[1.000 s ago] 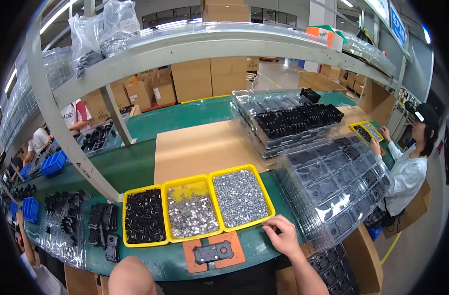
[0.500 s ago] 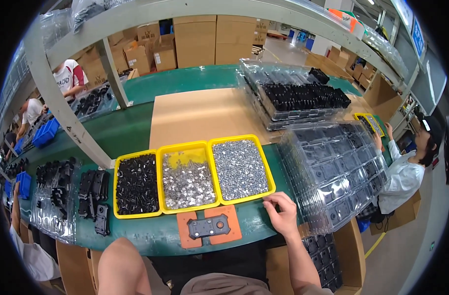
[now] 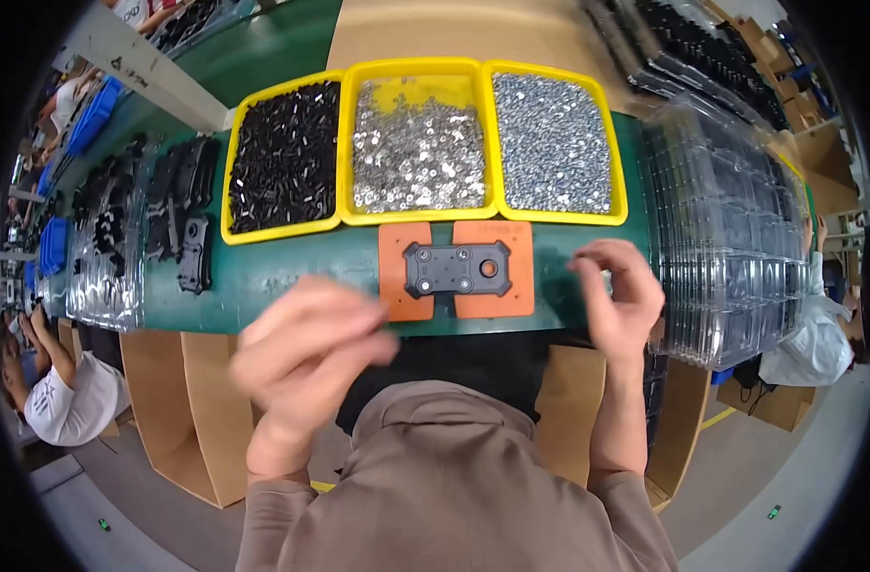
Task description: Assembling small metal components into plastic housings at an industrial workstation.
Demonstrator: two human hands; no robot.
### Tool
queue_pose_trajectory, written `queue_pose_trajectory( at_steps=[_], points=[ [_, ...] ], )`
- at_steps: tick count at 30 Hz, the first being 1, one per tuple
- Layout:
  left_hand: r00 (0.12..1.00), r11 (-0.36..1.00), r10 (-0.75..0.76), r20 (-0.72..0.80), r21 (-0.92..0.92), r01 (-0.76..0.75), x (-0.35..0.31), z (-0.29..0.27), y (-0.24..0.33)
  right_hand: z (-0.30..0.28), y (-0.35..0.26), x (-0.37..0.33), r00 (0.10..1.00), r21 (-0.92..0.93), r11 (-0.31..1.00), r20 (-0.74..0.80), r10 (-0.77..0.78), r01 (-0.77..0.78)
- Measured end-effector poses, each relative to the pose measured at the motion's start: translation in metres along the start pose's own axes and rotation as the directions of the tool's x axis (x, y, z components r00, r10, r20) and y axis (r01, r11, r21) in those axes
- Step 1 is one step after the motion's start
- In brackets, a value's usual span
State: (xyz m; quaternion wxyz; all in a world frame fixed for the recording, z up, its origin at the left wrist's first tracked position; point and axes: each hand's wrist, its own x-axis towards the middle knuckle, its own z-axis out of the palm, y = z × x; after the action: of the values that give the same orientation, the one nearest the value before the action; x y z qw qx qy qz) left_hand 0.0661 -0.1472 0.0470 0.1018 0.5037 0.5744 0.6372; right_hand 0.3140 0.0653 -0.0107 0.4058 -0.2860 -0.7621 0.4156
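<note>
A black plate-like housing (image 3: 445, 271) with a round hole at its right end lies on two orange pads (image 3: 511, 303) at the bench edge. Small bright pieces sit at its corner holes. My left hand (image 3: 311, 348) hovers at the left pad's near corner; motion smears its fingers, so their grip is unclear. To the right of the pads, my right hand (image 3: 624, 294) is raised with curled fingers, thumb and index tips close together. Whatever they may pinch is too small to make out. Behind the pads stand three yellow trays (image 3: 343, 143) of small black parts, shiny washer-like pieces and small silver parts.
At the left lie black housings (image 3: 195, 255) and a clear plastic tray (image 3: 121, 276) of black parts. Stacked clear blister trays (image 3: 726, 248) rise at the right. A grey post (image 3: 154, 71) stands at the back left. Cardboard boxes (image 3: 202, 410) sit below the bench. Other people work at both sides.
My view has tipped downward and closer to the bench. My left hand has come into view beside the pads. My right hand stays right of the pads, fingers still curled.
</note>
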Motion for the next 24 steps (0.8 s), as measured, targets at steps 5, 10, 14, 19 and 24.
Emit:
queue_pose_trajectory(
  at_steps=[5,10,14,19,24],
  points=[
    [0.976,0.926,-0.129,0.175,0.373,0.056,-0.017,0.028,-0.046,0.051,-0.038,-0.006,0.947,-0.105,0.978,0.288,-0.144,0.181],
    [0.961,0.912,-0.153,0.228,0.408,0.049,-0.014,0.026,-0.057,0.071,-0.03,-0.004,0.911,-0.248,0.924,0.367,-0.188,0.29],
    [0.962,0.915,-0.11,0.251,0.403,0.0,-0.015,0.02,-0.055,0.075,-0.037,0.001,0.899,-0.276,0.913,0.4,-0.177,0.302],
    [0.939,0.862,0.057,0.339,0.458,-0.218,-0.016,0.023,-0.063,0.069,-0.053,0.0,0.87,-0.396,0.859,0.482,-0.107,0.325],
    [0.963,0.865,0.09,0.253,0.459,-0.202,-0.027,0.041,-0.076,0.068,-0.048,-0.005,0.859,-0.427,0.823,0.493,-0.135,0.375]
  ],
)
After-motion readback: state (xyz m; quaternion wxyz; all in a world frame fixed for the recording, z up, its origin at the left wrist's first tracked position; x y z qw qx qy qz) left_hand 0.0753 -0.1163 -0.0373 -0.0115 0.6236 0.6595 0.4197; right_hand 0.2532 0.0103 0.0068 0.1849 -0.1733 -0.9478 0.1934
